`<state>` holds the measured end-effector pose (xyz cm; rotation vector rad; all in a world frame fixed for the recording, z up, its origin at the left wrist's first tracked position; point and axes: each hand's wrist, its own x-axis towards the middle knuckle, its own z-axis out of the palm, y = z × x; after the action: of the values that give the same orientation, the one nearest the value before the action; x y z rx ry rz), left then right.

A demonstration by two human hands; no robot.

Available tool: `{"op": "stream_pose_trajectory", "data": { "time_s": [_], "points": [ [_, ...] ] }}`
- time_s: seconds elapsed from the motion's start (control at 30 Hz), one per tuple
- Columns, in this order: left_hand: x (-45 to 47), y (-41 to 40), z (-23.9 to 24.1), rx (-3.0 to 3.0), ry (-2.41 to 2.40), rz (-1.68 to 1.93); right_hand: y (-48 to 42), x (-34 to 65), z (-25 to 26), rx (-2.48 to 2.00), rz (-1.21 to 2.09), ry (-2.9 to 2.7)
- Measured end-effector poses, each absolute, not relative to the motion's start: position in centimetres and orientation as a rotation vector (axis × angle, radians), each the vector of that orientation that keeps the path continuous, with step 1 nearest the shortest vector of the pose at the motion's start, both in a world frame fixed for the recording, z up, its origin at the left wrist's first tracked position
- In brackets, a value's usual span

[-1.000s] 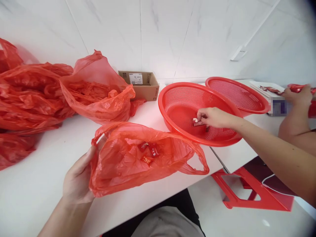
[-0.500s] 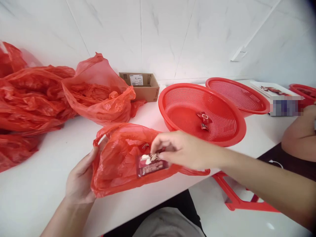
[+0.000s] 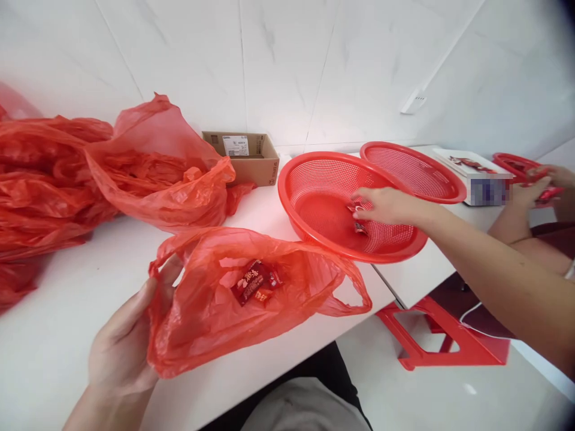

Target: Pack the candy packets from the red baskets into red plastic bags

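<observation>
My left hand [image 3: 128,341] grips the left edge of a thin red plastic bag [image 3: 193,323], which lies with its mouth spread wide on the table. Inside it rest several small wrapped snack packets [image 3: 252,282], dark red and orange. Over the large red perforated basket [image 3: 309,209], my right hand [image 3: 386,208] reaches down with thumb and fingers around a small red snack packet [image 3: 354,206]. Just below that one, another small packet [image 3: 360,228] lies in the basket.
More red plastic bags [image 3: 157,173] pile up at the left. Behind stands an open cardboard box [image 3: 251,164]. A second red basket [image 3: 413,170], a white scale [image 3: 467,163] and another person's hands [image 3: 539,185] holding red packets are at the right. Under the table edge is a red stool [image 3: 449,347].
The dark red packet from my right hand now lies in the bag. My right hand has moved up and right into the basket. The other person's hands have come into view.
</observation>
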<state>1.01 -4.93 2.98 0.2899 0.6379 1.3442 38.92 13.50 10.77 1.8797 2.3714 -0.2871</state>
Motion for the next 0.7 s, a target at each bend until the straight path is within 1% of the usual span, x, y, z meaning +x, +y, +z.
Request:
{"op": "stream_pose_trajectory", "data": {
  "time_s": [0.07,0.17,0.27,0.3,0.37,0.47,0.5,0.53,0.6,0.7],
  "points": [
    [1.1,-5.0,3.2,0.255,0.65,1.328,14.6,41.0,9.0,1.793,-0.366,2.253],
    [1.2,-5.0,3.2,0.233,0.69,1.308,15.1,41.8,6.9,1.641,-0.496,2.216],
    [1.1,-4.8,2.9,0.211,0.79,1.324,14.8,41.0,6.3,1.59,-0.506,2.172],
    [1.0,-4.7,2.8,0.207,0.823,1.335,14.7,40.7,6.5,1.587,-0.56,2.181],
    [1.0,-4.6,2.6,0.215,0.873,1.355,14.2,40.1,7.5,1.608,-0.866,2.243],
    [1.4,-4.5,2.9,0.248,0.921,1.366,12.8,38.9,9.8,1.601,-1.59,2.313],
    [1.6,-4.5,3.1,0.255,0.936,1.361,12.2,38.3,10.7,1.557,-1.758,2.323],
    [1.8,-4.5,3.3,0.259,0.954,1.356,11.5,37.6,11.6,1.494,-1.861,2.34],
    [2.0,-4.5,3.3,0.258,0.993,1.356,9.8,35.8,13.0,1.346,-1.95,2.393],
    [1.4,-4.4,2.7,0.256,1.078,1.405,7.1,32.4,13.8,1.077,-1.949,2.496]
  ]
}}
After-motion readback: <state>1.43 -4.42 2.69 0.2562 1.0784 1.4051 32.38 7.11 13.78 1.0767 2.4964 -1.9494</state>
